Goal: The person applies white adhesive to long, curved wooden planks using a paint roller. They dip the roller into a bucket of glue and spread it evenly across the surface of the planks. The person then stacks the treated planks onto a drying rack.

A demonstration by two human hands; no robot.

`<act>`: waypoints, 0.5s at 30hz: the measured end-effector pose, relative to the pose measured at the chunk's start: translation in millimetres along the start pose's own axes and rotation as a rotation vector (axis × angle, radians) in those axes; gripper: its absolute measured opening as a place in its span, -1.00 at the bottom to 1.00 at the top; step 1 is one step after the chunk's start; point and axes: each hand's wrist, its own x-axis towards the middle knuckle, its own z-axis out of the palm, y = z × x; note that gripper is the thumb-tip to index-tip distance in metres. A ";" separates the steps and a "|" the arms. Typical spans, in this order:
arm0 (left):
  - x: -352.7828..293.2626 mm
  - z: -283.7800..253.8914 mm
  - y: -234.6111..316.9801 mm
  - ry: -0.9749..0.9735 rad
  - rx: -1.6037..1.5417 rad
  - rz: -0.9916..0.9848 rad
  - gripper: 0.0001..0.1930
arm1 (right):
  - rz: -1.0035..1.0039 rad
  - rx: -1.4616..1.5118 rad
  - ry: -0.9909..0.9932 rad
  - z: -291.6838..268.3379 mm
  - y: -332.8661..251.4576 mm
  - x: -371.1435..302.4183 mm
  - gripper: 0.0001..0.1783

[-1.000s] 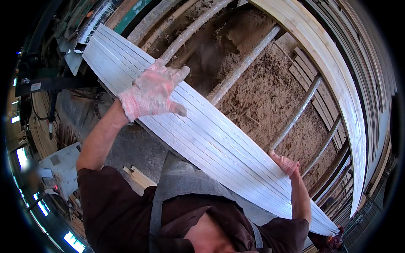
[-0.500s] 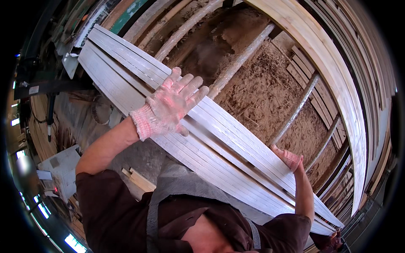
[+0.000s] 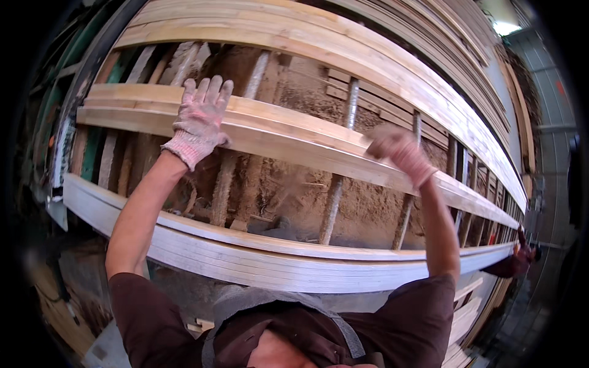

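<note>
A bundle of long, pale wooden boards (image 3: 276, 136) lies across metal bars (image 3: 352, 103) in the middle of the view. My left hand (image 3: 201, 116), in a dirty pink-and-white knitted glove, rests flat over its left part with the fingers stretched out. Over the same bundle, further right, is my gloved right hand (image 3: 397, 152). Motion smears its fingers, so their grip cannot be made out. Closer to my body lies a second bundle of boards (image 3: 270, 268), its near face whitish.
Another row of pale boards (image 3: 294, 27) lies at the far side, with more stacked timber (image 3: 442, 40) behind. Brown sawdust (image 3: 374, 202) covers the ground under the bars. At the right end another person (image 3: 515, 262) stands by the boards. A dark metal beam (image 3: 92, 80) runs along the left.
One bundle of boards has moved away from me, leaving a wide gap to the near bundle. Both hands have moved outward with it. The view has turned, and the far boards show more fully.
</note>
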 end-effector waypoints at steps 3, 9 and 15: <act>-1.8 -1.7 7.2 -0.057 0.082 0.061 0.45 | 0.451 0.117 -0.404 56.6 -7.0 -66.3 -0.24; -7.1 39.9 13.6 0.005 0.098 0.057 0.40 | 0.636 1.001 0.145 128.7 120.2 -100.1 -0.26; 12.6 14.9 8.5 0.073 -0.023 0.052 0.49 | 0.394 1.356 0.539 148.1 131.4 -49.4 -0.45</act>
